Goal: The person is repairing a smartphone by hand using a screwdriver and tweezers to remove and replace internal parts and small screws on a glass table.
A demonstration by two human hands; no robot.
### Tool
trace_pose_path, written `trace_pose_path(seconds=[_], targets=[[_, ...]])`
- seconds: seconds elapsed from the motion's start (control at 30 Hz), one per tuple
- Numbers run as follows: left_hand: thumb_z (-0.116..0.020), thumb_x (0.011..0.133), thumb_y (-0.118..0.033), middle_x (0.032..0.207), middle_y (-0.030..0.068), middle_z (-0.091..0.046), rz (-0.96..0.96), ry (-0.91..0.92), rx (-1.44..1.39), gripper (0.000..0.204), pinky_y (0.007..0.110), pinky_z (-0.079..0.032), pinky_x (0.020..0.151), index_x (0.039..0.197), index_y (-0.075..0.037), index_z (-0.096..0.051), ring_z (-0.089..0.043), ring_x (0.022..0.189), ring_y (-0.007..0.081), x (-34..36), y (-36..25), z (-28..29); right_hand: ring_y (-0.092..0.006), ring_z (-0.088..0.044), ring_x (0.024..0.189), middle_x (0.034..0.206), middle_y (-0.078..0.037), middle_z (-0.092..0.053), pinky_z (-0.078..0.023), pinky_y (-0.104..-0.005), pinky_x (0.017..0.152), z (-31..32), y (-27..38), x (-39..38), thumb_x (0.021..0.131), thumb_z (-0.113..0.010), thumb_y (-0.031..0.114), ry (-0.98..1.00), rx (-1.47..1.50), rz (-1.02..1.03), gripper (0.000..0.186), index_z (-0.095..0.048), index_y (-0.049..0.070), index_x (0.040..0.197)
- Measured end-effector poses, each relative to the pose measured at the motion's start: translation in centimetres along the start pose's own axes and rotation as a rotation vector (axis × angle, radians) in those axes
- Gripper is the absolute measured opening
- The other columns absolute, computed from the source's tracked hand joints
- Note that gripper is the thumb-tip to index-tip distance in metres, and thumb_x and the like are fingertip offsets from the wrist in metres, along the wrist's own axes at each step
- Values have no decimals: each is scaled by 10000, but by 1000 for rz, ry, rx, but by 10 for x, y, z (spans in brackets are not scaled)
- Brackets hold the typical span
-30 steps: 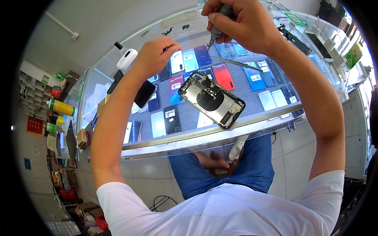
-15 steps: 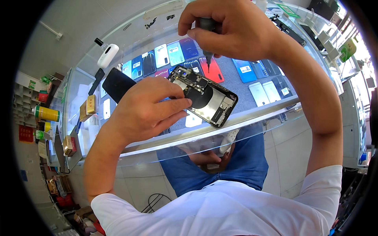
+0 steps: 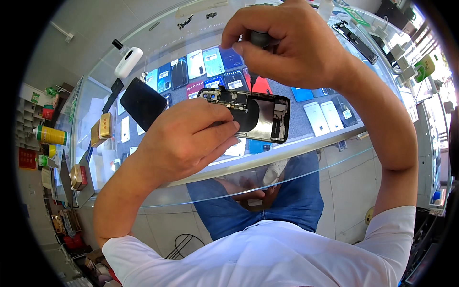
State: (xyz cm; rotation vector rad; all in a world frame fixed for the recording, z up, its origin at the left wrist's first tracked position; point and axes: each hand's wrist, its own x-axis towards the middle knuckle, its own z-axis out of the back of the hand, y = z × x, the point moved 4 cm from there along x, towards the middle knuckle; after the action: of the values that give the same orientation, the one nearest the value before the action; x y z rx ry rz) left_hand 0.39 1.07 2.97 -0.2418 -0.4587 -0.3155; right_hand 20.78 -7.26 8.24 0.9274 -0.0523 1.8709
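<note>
Head view looks down on an opened phone [image 3: 253, 117] lying flat on the glass counter [image 3: 306, 146], its back off and its dark innards bare, just beyond the counter's near edge. The left hand [image 3: 184, 138] lies over the phone's left end, fingers curled down on it to pin it in place. The right hand [image 3: 287, 43] is closed around a small screwdriver [image 3: 256, 57], tip down toward the phone's upper part.

To my eye the phone is light, stiff and thin, and likely to skate on smooth glass; its exposed parts look fragile, so the rim is the safest place to hold.

Where the tip meets the phone is too small to make out. The left hand hides the phone's left end, and the right fist covers most of the screwdriver.
</note>
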Motion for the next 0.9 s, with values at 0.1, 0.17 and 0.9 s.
trace_pose_path(seconds=[0.1,0.17,0.9], targets=[[-938,744,-37,1074,115,-761,11,0,-6,308,384,-564,689,1026,-8,-817,-722,848,283,-2,1,-1,-264,-650,496,590,-126,-632,-529,-367,529,-1,3,2,933,-705,97,16,-20,-2,140,-747,-5,1019],[-938,744,-36,1075,114,-761,14,0,-5,307,383,-564,691,1025,-10,-818,-723,847,283,-1,1,0,-262,-657,502,595,-131,-639,-535,-364,535,-1,3,2,934,-705,99,25,-17,-12,144,-745,-8,1021],[-937,756,-34,1063,97,-758,14,-17,8,299,378,-578,698,1031,-14,-820,-720,843,273,-2,1,-2,-381,-734,733,799,-175,-743,-573,-482,722,-12,1,-3,975,-691,200,64,-41,221,198,-749,58,1100]])
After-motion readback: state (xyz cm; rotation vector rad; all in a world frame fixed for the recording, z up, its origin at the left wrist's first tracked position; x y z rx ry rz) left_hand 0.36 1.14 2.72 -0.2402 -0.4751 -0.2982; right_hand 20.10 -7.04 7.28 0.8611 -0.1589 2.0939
